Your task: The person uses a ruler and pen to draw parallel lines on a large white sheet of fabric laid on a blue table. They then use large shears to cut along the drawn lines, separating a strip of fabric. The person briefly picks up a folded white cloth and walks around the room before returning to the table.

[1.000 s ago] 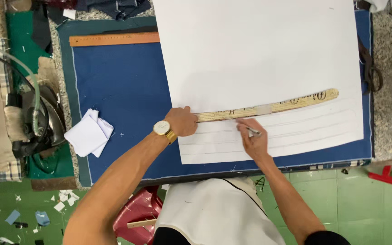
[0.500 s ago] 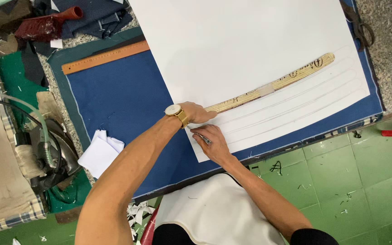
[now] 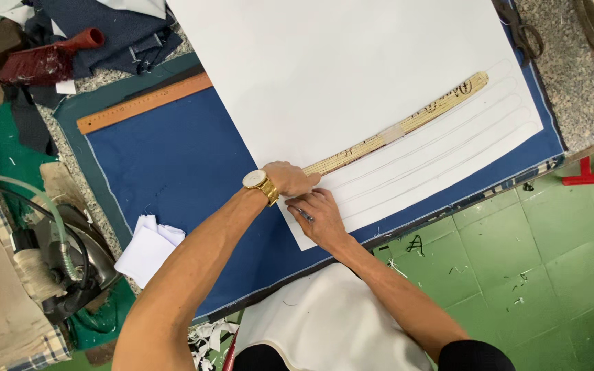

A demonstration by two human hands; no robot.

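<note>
My left hand (image 3: 290,180) presses flat the near end of the curved wooden template (image 3: 399,128) on the white sheet (image 3: 352,69) near the table's front edge, my right hand (image 3: 319,216) gripping a pen (image 3: 304,216); several curves are traced, the present one apparently just starting.

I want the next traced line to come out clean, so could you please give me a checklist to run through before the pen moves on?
1. Left hand pressing the near end of the curved pattern ruler: ok.
2. Ruler lying flat on the white paper sheet: ok.
3. Right hand gripping the pen: ok.
4. Pen tip touching the ruler's edge: cannot tell, fingers hide it.
5. Paper resting flat on the blue cloth, no folds visible: ok.
6. Far end of the ruler held down: not ok, nothing rests on it.
</note>
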